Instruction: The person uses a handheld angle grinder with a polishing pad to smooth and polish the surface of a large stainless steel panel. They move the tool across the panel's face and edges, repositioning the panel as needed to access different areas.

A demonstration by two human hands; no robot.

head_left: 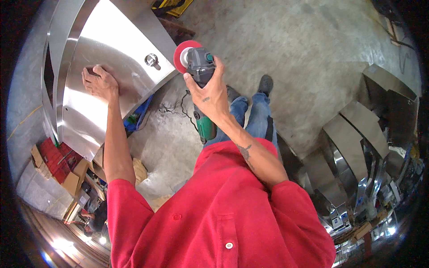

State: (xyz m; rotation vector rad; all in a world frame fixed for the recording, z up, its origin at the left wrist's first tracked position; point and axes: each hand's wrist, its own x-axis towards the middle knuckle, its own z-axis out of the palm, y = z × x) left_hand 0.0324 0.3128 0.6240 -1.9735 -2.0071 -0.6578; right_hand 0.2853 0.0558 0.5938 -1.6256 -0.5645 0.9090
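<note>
My right hand (209, 94) is wrapped round an angle grinder (203, 67), with the thumb on one side of its dark head and a finger on the other. The grinder has a green rear body and a red disc (182, 57) with a pale centre, close to the right edge of a shiny sheet-metal panel (129, 40). Whether the disc touches that edge or is spinning, I cannot tell. On the panel's brushed face rests my left hand (102, 85), fingers bent and apart. A round cut-out (151, 59) with a slot shows near the panel's corner.
A dark cord (183, 105) trails over the concrete floor (286, 40) beside my legs. Bent metal panels (353, 143) stand stacked at the right. A red crate (56, 158) and cardboard lie at the lower left. Something yellow and black (176, 6) sits beyond the panel.
</note>
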